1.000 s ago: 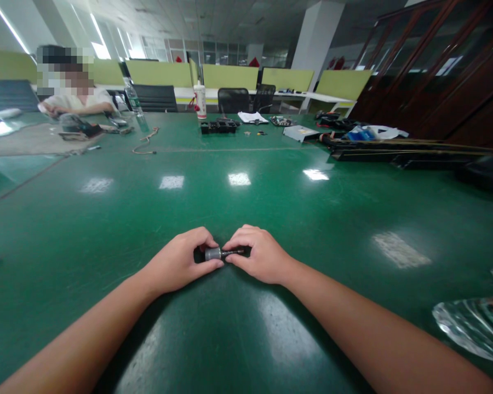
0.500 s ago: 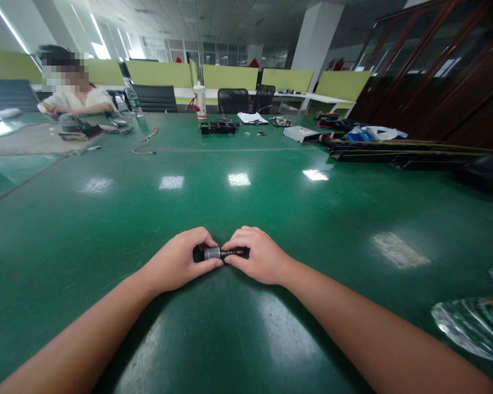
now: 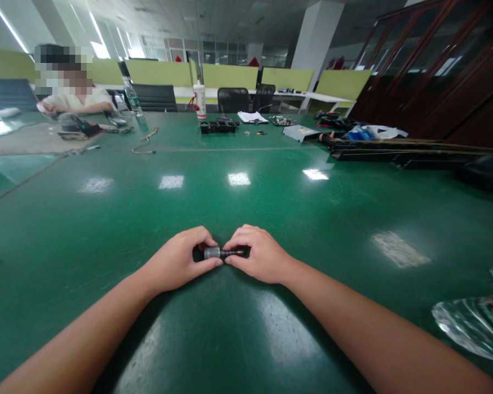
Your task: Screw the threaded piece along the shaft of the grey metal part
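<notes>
Low over the green tabletop [image 3: 238, 208], a small part with a grey cylinder [image 3: 212, 253] and a thin dark threaded or coiled shaft [image 3: 232, 253] lies sideways between my hands. My left hand [image 3: 181, 260] curls round the grey cylinder, thumb on the near side and fingers on the far side. From the right, my right hand [image 3: 258, 254] has its thumb and fingers round the dark shaft, whose tip points toward the palm. The fingertips of both hands almost meet where cylinder and shaft join.
A person [image 3: 76, 98] sits at the far left behind a clear bottle [image 3: 132, 98]. Farther back stand a white bottle [image 3: 200, 101] and a black part [image 3: 218, 127]. Long black pieces [image 3: 394, 150] lie at right; clear plastic [image 3: 472, 325] sits near right.
My right fingers have shifted very slightly to the right, showing a bit more of the shaft near the cylinder. My left hand looks the same.
</notes>
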Demonstrator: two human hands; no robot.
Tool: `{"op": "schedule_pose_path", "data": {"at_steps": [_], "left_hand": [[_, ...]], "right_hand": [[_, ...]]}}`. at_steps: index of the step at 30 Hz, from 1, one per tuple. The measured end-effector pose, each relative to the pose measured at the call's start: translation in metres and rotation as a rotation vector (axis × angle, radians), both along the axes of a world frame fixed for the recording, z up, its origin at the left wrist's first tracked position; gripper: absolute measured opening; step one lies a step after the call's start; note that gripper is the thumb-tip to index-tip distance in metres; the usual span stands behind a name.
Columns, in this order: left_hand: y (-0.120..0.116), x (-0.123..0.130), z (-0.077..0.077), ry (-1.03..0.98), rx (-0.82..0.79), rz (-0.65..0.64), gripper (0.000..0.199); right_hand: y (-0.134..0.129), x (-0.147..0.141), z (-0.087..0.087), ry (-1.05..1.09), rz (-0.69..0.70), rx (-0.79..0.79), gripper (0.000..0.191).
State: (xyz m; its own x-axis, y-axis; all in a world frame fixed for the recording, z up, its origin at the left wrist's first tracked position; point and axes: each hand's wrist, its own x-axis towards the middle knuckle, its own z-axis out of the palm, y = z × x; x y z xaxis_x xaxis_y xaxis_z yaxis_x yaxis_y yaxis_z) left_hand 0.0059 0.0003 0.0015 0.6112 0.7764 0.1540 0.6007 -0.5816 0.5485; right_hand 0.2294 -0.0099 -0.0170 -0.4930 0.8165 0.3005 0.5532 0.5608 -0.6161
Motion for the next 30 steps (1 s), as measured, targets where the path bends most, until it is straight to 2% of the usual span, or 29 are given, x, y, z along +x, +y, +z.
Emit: {"op": "schedule_pose_path", "data": {"at_steps": [30], "left_hand": [[0.0018, -0.0019, -0.0029, -0.005, 0.023, 0.031, 0.023]], "right_hand": [[0.0006, 0.0017, -0.0023, -0.009, -0.113, 0.039, 0.012]]}}
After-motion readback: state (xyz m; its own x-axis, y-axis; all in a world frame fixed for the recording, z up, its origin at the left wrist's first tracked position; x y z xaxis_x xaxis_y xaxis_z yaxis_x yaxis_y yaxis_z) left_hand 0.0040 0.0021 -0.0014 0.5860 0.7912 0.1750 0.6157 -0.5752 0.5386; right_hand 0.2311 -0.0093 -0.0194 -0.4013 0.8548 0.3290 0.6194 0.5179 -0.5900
